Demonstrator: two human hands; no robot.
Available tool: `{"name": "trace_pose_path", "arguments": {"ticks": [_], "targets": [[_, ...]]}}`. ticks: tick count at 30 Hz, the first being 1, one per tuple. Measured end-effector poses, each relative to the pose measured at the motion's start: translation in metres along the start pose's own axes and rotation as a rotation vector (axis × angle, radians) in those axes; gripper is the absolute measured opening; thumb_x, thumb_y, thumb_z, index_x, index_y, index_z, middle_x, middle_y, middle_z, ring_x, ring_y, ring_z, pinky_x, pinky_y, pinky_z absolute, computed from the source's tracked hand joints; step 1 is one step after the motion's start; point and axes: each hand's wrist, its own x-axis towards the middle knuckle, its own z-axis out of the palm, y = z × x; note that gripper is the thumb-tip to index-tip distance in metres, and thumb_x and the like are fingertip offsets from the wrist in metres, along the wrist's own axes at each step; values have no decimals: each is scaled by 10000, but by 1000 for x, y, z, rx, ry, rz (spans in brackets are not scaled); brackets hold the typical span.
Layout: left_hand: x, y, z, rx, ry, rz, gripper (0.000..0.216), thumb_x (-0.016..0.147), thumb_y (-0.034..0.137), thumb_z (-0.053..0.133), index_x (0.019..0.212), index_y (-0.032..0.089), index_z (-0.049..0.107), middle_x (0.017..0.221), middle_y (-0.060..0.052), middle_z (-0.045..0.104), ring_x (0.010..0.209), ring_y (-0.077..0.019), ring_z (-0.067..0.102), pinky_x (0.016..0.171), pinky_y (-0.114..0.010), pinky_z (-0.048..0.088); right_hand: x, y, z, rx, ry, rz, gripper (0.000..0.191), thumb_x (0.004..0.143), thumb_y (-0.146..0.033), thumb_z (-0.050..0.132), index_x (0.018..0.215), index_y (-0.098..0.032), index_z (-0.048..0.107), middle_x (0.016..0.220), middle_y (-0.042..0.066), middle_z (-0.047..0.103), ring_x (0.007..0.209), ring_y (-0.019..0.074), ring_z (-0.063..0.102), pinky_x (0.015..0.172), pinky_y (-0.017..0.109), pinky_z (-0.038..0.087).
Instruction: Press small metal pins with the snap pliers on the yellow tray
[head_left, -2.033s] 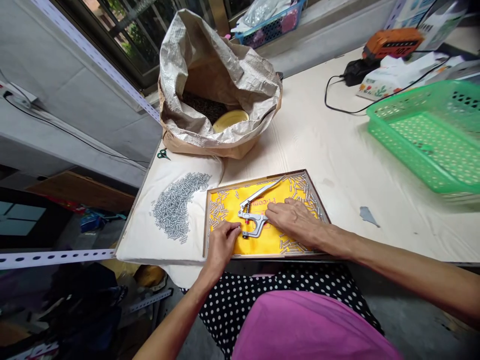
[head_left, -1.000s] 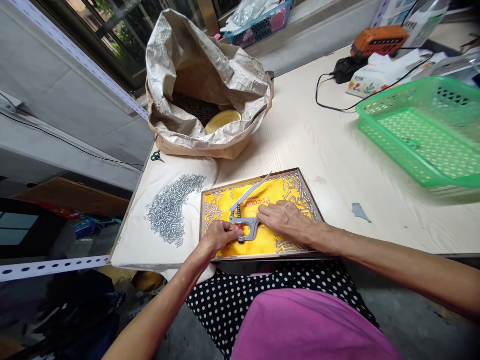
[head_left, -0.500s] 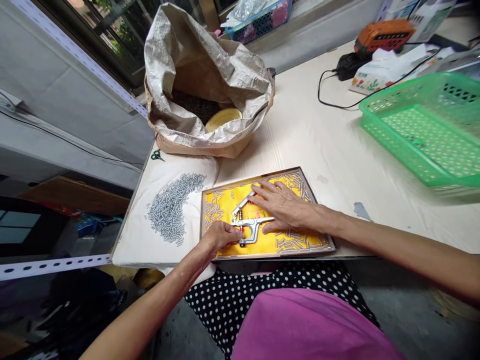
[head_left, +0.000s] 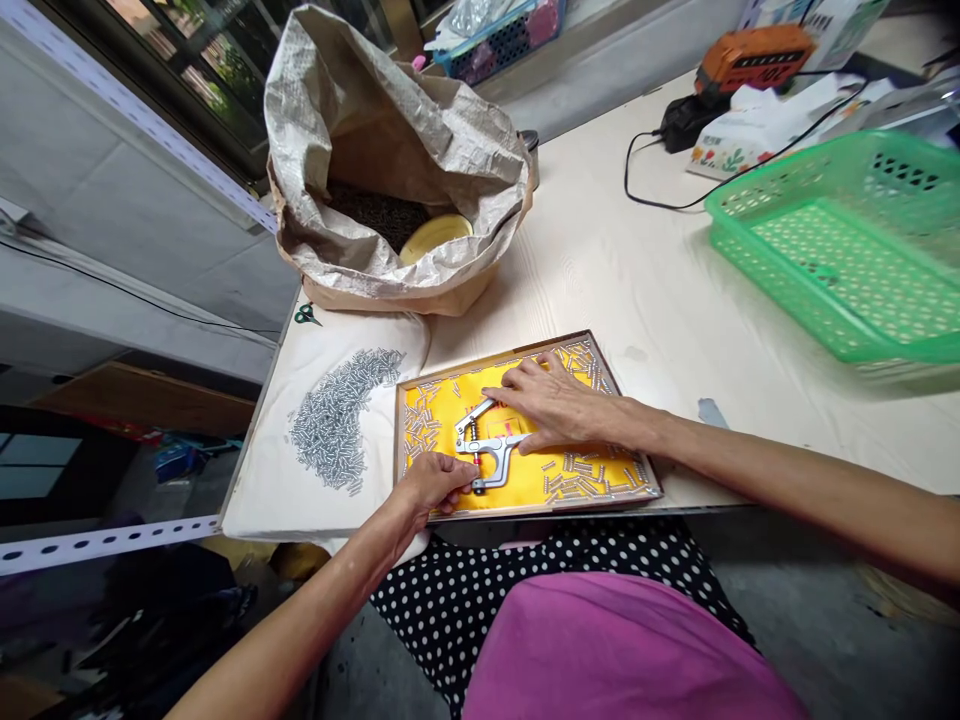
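Note:
Silver hand pliers with a C-shaped frame [head_left: 498, 462], like snap-fastener pliers, lie over a shallow tray [head_left: 400, 430] with a yellow bottom. My right hand [head_left: 551, 405] is on their handles, fingers curled over the upper one and thumb by the lower. At the jaw end, my left hand [head_left: 435, 482] pinches with thumb and forefinger beside a small red part [head_left: 476, 462]; what sits between the fingertips is too small to make out. Loose small metal springs [head_left: 581, 475] lie around the tray's sides.
A heap of small metal pieces [head_left: 334, 420] lies on white cloth [head_left: 262, 480] to the left, near green-handled scissors [head_left: 306, 314]. Behind stands an open woven sack [head_left: 405, 290] with dark pieces and a yellow dish [head_left: 439, 238]. A green basket [head_left: 780, 310] is at right.
The fingers of my right hand have curled in from lying stretched over the pliers. My left hand stays at the jaw. The whole view has shifted slightly.

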Motion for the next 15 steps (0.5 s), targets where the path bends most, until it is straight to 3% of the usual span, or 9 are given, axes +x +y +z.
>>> {"name": "trace_pose_path", "arguments": {"ticks": [6,10,15], "targets": [[-2,-3,2,-21,-15,18,506,534,588,823,611,141,598,453,57,486,417,-62,397,448,-221,299,-4,-1,2,19,52,-23,661,779,-511,736,1321,-209,505,1155,123,559,1038,296,440,899,477,298],[-1,-4,4,42,-42,23,482,559,582,808,609,154,591,442,66,462,414,-61,346,447,-230,244,-6,-2,5,39,85,-34,594,806,-506,704,1296,-219,529,1177,125,561,1070,300,443,920,497,292],[2,-9,5,91,-31,41,504,540,611,797,572,169,557,436,65,442,439,-72,329,466,-239,216,-8,-2,5,80,58,-23,460,918,-586,514,1111,-183,626,1219,142,587,1092,297,477,955,510,312]]}}
